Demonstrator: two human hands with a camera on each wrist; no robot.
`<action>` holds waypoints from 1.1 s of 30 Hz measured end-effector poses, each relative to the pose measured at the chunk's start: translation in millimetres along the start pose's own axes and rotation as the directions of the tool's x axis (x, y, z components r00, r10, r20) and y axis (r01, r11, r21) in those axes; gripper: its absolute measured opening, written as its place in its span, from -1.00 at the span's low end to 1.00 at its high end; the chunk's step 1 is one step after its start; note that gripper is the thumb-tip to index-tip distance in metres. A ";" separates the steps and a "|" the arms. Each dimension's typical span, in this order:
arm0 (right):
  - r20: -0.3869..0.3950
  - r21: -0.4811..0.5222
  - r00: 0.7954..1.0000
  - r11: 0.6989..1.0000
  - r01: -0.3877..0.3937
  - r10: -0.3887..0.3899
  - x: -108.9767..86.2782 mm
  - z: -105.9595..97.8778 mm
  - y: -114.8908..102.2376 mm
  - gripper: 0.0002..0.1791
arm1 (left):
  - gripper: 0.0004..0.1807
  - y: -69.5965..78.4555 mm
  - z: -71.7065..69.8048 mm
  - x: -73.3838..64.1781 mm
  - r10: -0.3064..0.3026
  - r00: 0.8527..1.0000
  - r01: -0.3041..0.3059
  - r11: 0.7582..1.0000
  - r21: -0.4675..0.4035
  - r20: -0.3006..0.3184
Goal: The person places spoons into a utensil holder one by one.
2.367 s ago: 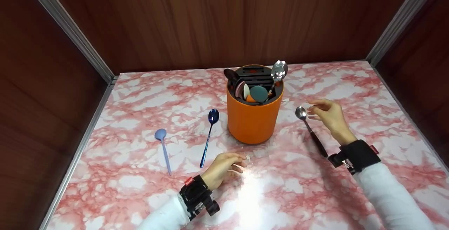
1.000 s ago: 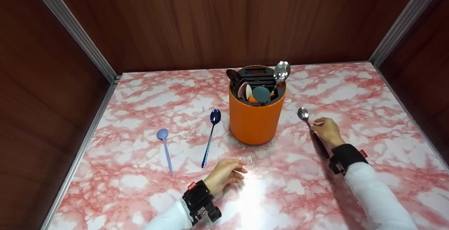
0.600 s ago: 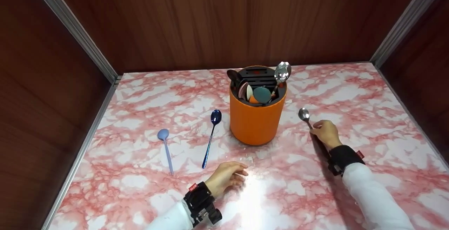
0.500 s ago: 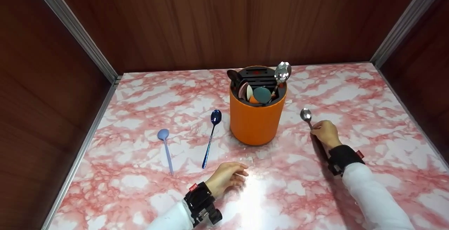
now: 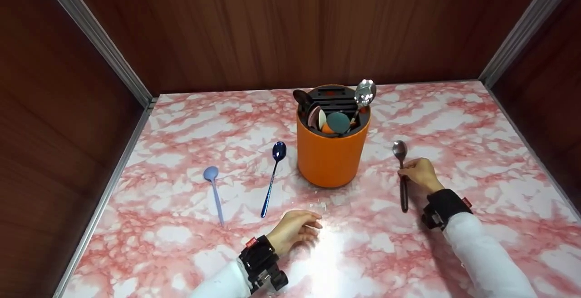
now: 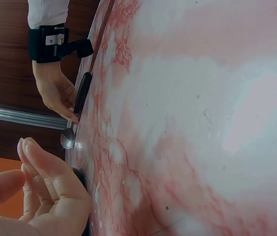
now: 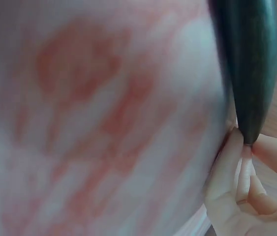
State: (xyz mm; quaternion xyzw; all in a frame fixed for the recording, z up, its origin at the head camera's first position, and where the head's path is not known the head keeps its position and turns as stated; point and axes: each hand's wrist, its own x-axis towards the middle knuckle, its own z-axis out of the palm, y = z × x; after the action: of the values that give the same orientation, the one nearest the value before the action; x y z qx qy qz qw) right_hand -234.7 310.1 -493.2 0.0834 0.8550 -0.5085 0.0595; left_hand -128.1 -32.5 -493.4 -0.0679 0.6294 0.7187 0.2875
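Observation:
My right hand (image 5: 421, 173) pinches a dark-handled metal spoon (image 5: 404, 193) between thumb and fingers, where the handle meets the neck. Its silver bowl points to the back, right of the orange holder. In the right wrist view the dark handle (image 7: 251, 64) runs up from the fingertips. The left wrist view shows the same spoon (image 6: 82, 93) in the far hand. My left hand (image 5: 294, 231) hovers near the front middle, fingers loosely bent, holding nothing. Left of it lie a shiny blue spoon (image 5: 268, 191) and a light purple spoon (image 5: 216, 198).
An orange cylindrical utensil holder (image 5: 330, 164) stands mid-table, with a silver slotted spoon (image 5: 364, 93) and several other utensils in its black top. The table (image 5: 172, 261) has a red-and-white marbled surface. Dark wood panels (image 5: 308, 25) enclose its back and sides.
My right hand has come down onto the dark-handled spoon and pinched it. The spoon has turned from slanting to nearly straight front-to-back. My left hand has shifted slightly toward the front.

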 end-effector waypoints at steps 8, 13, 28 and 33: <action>0.098 0.287 0.993 0.953 -0.096 0.070 -12.1 1.9 -7.9 -0.86 | -0.65 1.1 1.4 0.7 -0.006 1.000 0.006 1.000 0.014 0.000; 0.111 0.380 0.994 0.923 -0.065 0.024 -19.9 3.8 -11.7 -0.91 | -0.65 2.3 4.4 1.5 -0.004 1.000 0.004 1.000 0.020 0.012; 0.196 0.410 0.980 0.906 -0.104 0.024 -45.9 14.6 -29.5 -0.82 | -0.67 4.5 16.4 7.5 -0.011 1.000 0.010 1.000 0.026 0.011; 0.245 0.474 0.970 0.871 -0.129 0.010 -55.5 22.5 -35.6 -0.87 | -0.69 4.6 21.1 9.1 -0.006 1.000 0.006 1.000 0.014 0.030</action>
State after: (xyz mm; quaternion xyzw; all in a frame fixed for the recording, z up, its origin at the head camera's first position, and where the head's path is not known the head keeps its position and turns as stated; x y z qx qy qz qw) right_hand -187.2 269.1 -462.9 0.0661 0.6829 -0.7107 0.1555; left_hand -132.3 -9.8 -489.3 -0.0569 0.6296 0.7145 0.2998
